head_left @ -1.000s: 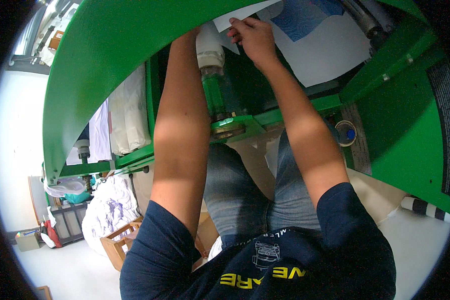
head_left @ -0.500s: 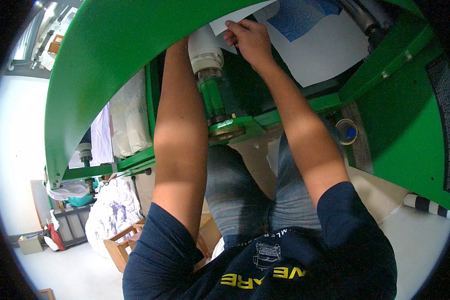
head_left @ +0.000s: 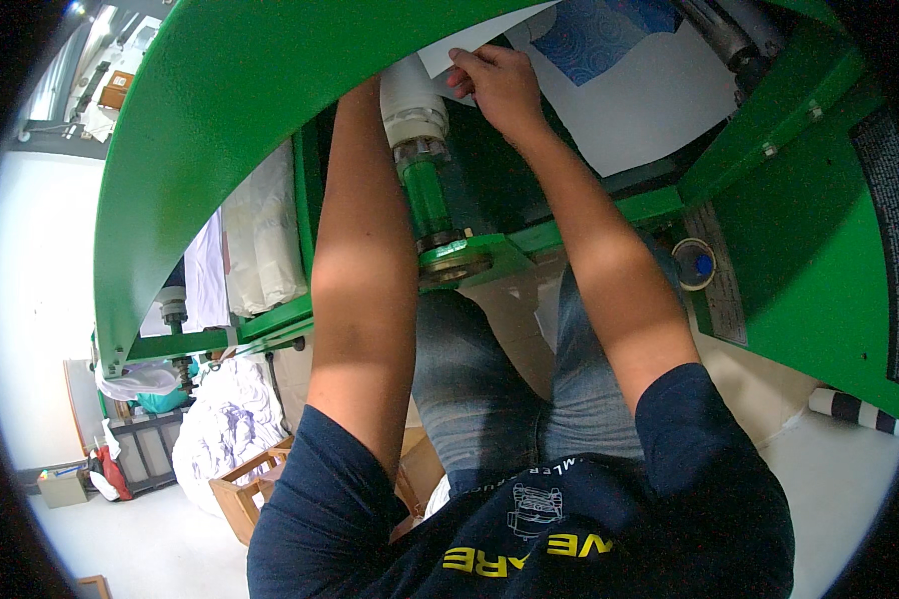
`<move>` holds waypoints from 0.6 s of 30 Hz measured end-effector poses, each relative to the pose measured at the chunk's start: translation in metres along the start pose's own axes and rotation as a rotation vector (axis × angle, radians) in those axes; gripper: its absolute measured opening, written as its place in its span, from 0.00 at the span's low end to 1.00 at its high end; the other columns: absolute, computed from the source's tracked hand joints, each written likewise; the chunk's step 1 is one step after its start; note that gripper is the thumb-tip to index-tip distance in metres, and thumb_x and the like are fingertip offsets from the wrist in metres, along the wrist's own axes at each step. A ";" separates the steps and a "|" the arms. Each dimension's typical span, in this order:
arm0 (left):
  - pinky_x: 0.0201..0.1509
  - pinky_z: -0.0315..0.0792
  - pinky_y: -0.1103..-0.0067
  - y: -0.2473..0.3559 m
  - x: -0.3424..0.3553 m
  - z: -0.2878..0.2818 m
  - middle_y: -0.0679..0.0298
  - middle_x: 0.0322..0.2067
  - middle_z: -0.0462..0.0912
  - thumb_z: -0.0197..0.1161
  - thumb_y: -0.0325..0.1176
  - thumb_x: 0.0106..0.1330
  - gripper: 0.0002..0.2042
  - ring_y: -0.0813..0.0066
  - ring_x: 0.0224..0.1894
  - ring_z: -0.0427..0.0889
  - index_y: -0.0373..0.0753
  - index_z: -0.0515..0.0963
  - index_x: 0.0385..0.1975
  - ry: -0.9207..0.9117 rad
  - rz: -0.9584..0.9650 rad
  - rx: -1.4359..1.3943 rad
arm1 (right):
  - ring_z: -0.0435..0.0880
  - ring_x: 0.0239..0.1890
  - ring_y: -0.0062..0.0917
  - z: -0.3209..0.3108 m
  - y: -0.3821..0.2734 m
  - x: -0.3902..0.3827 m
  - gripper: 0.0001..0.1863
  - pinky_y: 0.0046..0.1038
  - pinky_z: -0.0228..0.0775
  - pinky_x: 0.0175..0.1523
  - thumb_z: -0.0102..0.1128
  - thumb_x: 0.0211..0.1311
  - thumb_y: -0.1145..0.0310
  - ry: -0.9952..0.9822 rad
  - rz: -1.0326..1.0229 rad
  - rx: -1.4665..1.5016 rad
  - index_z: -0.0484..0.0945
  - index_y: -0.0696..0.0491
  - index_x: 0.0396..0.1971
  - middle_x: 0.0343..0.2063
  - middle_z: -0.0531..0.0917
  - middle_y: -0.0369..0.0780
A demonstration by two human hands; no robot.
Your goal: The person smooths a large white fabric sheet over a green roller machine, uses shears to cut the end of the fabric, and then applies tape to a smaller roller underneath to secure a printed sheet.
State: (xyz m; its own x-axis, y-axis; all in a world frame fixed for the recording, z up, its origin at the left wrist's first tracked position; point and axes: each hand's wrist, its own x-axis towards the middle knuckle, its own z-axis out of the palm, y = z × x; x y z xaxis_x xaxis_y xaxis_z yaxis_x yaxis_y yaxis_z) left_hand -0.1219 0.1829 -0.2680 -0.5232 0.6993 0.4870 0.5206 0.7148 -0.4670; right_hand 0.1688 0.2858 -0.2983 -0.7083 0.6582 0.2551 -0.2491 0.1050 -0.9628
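My right hand [head_left: 501, 88] is at the top middle, pinching the edge of a white sheet [head_left: 448, 50] between thumb and curled fingers. The sheet runs up behind a green machine beam [head_left: 205, 130]. My left forearm [head_left: 365, 230] reaches up beside it, and the left hand is hidden behind that beam, so its fingers do not show. Between my arms stands a white roll [head_left: 410, 95] on a green shaft [head_left: 428, 195]. Right of my right hand lies a larger white sheet [head_left: 634, 120] with a blue patterned piece [head_left: 604, 45] on it.
A green side panel [head_left: 809, 270] closes off the right, with a round cup-like holder [head_left: 693, 264] holding something blue. A metal roller [head_left: 714, 40] crosses the upper right. White wrapped bundles [head_left: 260, 240] hang at left. A wooden chair [head_left: 242, 494] and draped white-purple cloth [head_left: 225, 439] stand lower left.
My right hand stays in nearly the same place on the white sheet. The whole view has shifted very slightly; nothing is let go.
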 end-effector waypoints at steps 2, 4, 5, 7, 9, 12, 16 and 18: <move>0.52 0.86 0.49 -0.006 -0.003 -0.004 0.55 0.48 0.92 0.64 0.73 0.66 0.32 0.47 0.51 0.91 0.49 0.94 0.42 0.023 -0.026 -0.009 | 0.88 0.27 0.22 0.003 0.002 0.000 0.20 0.29 0.77 0.36 0.69 0.76 0.55 -0.011 0.002 0.015 0.90 0.60 0.35 0.29 0.92 0.42; 0.52 0.86 0.49 -0.028 -0.005 -0.003 0.55 0.49 0.92 0.64 0.73 0.66 0.31 0.47 0.52 0.91 0.51 0.94 0.43 0.000 -0.002 0.024 | 0.90 0.30 0.24 0.011 0.004 0.001 0.19 0.30 0.79 0.39 0.69 0.75 0.56 -0.048 0.024 0.038 0.91 0.59 0.38 0.33 0.93 0.42; 0.52 0.86 0.49 -0.025 -0.006 -0.006 0.55 0.49 0.92 0.64 0.73 0.67 0.30 0.47 0.52 0.90 0.51 0.94 0.44 0.002 0.009 0.026 | 0.90 0.32 0.25 0.010 0.003 0.001 0.18 0.31 0.80 0.40 0.69 0.75 0.56 -0.057 0.037 0.038 0.91 0.59 0.40 0.34 0.93 0.42; 0.53 0.86 0.49 -0.016 -0.010 -0.011 0.55 0.50 0.92 0.64 0.72 0.67 0.30 0.47 0.53 0.90 0.52 0.94 0.44 0.047 0.003 0.029 | 0.92 0.39 0.30 0.006 0.004 -0.003 0.16 0.33 0.82 0.47 0.69 0.74 0.59 -0.045 -0.044 -0.152 0.92 0.56 0.47 0.39 0.94 0.44; 0.56 0.85 0.49 -0.008 -0.009 -0.016 0.55 0.50 0.92 0.64 0.73 0.66 0.30 0.47 0.54 0.90 0.52 0.94 0.45 0.020 -0.012 0.045 | 0.93 0.46 0.34 0.008 0.003 -0.013 0.16 0.35 0.83 0.54 0.68 0.73 0.61 -0.083 -0.108 -0.289 0.91 0.53 0.53 0.44 0.94 0.46; 0.57 0.85 0.49 -0.011 -0.001 -0.010 0.55 0.50 0.92 0.66 0.73 0.64 0.31 0.46 0.55 0.89 0.51 0.94 0.45 0.037 -0.012 0.060 | 0.92 0.54 0.39 0.017 0.009 -0.024 0.19 0.38 0.82 0.63 0.67 0.73 0.64 -0.190 -0.157 -0.339 0.90 0.48 0.60 0.52 0.93 0.48; 0.53 0.86 0.50 -0.013 0.002 0.019 0.56 0.49 0.92 0.72 0.71 0.60 0.32 0.46 0.51 0.91 0.49 0.92 0.49 0.236 0.030 0.012 | 0.92 0.57 0.40 0.001 0.001 -0.024 0.20 0.39 0.81 0.65 0.66 0.73 0.63 -0.292 -0.078 -0.344 0.89 0.47 0.62 0.56 0.91 0.50; 0.51 0.86 0.51 -0.063 0.004 0.051 0.56 0.49 0.93 0.75 0.70 0.57 0.34 0.46 0.48 0.92 0.49 0.91 0.52 0.259 -0.082 -0.008 | 0.92 0.56 0.40 0.015 -0.013 -0.030 0.21 0.38 0.82 0.63 0.67 0.73 0.62 -0.356 -0.098 -0.302 0.88 0.48 0.63 0.56 0.91 0.50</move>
State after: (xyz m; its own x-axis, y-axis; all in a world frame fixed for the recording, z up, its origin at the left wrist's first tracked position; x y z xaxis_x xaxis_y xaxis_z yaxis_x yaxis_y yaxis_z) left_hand -0.1914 0.1412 -0.2743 -0.3742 0.6124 0.6964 0.4896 0.7682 -0.4125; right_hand 0.1836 0.2536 -0.2923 -0.8866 0.3434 0.3100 -0.1601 0.4009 -0.9020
